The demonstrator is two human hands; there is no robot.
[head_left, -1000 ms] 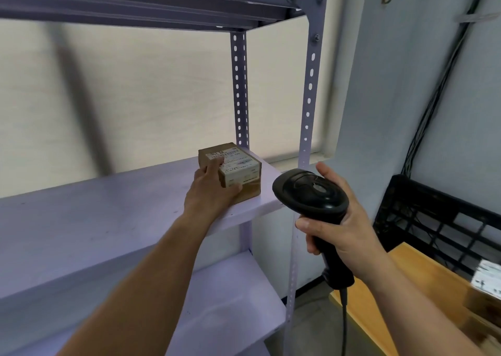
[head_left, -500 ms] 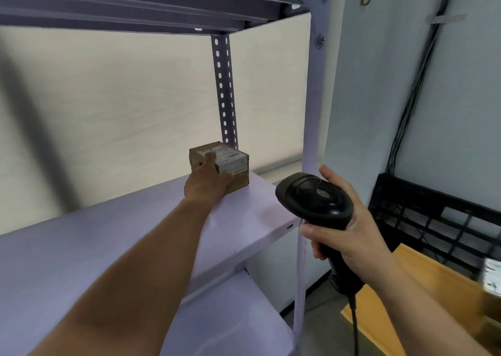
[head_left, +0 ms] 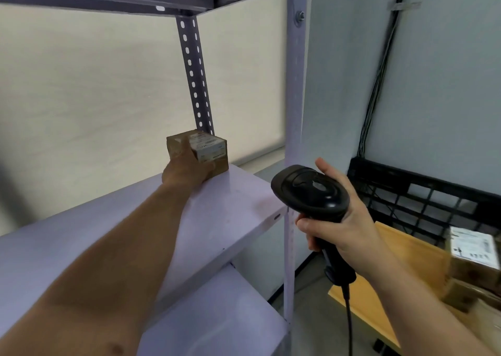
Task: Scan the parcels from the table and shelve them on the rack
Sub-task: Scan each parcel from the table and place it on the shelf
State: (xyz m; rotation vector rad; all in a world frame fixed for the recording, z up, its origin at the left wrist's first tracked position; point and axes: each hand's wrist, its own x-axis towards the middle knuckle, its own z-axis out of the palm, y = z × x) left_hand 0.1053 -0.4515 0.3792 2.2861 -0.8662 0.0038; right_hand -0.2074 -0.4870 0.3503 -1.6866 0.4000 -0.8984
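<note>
Gripping a small brown parcel (head_left: 210,149) with the left hand (head_left: 187,168), way back on the pale purple rack shelf (head_left: 230,201), right by the rear perforated post (head_left: 193,76). Looks to be resting on the shelf, white label up top.

Holding a black scanner (head_left: 311,190) in the right hand (head_left: 344,220), fingers curled round the grip, thumb sticking up beside the head, cord hanging down. Hovering just off the shelf's front corner, beside the front upright (head_left: 295,111).

Down on the right: wooden counter (head_left: 401,250) with a second parcel (head_left: 471,252) on it, labelled too. Black crate (head_left: 423,193) behind that, plus cables (head_left: 379,71) running up the wall.
</note>
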